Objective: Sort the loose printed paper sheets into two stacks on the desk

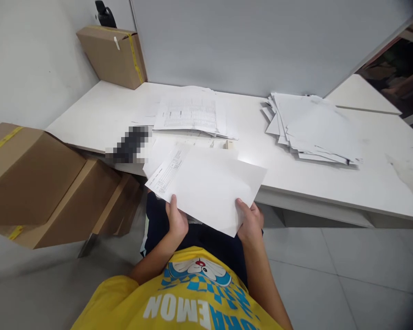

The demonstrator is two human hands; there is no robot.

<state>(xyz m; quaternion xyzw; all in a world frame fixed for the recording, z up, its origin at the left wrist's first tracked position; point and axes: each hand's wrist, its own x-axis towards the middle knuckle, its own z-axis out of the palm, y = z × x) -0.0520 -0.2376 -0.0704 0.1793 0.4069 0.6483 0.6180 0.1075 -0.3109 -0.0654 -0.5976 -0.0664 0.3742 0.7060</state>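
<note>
Left hand [177,221], right hand [250,223] on paper [208,188]

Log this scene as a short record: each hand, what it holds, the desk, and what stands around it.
left hand: grips the near edge of the paper, thumb on top
right hand: grips the paper toward its right end, thumb on top
paper: white, small print along its left end; number of sheets unclear
desk: white; printed sheets beyond the paper, untidy paper pile to the right
back left corner: taped cardboard box
left of desk: more cardboard boxes
</note>
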